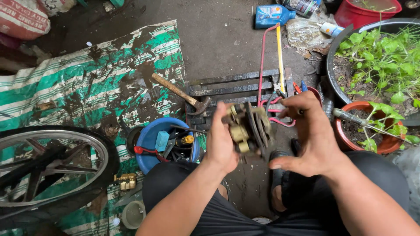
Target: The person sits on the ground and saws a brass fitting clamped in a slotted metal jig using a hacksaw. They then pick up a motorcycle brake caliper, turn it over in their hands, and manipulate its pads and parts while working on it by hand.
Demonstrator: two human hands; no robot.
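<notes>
I hold the brake caliper above my knees, left hand clasped round its body, right hand spread loosely beside it; it looks heavy, rigid, greasy, best gripped by the casting.

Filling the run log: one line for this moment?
left hand: holds brake caliper | right hand: fingers on caliper | hammer: on ground

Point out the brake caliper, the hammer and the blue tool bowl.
brake caliper (247,129), head view, on its gold-coloured body between the two hands.
hammer (175,90), head view, on the middle of its wooden handle.
blue tool bowl (148,135), head view, on its bare left rim.
</notes>
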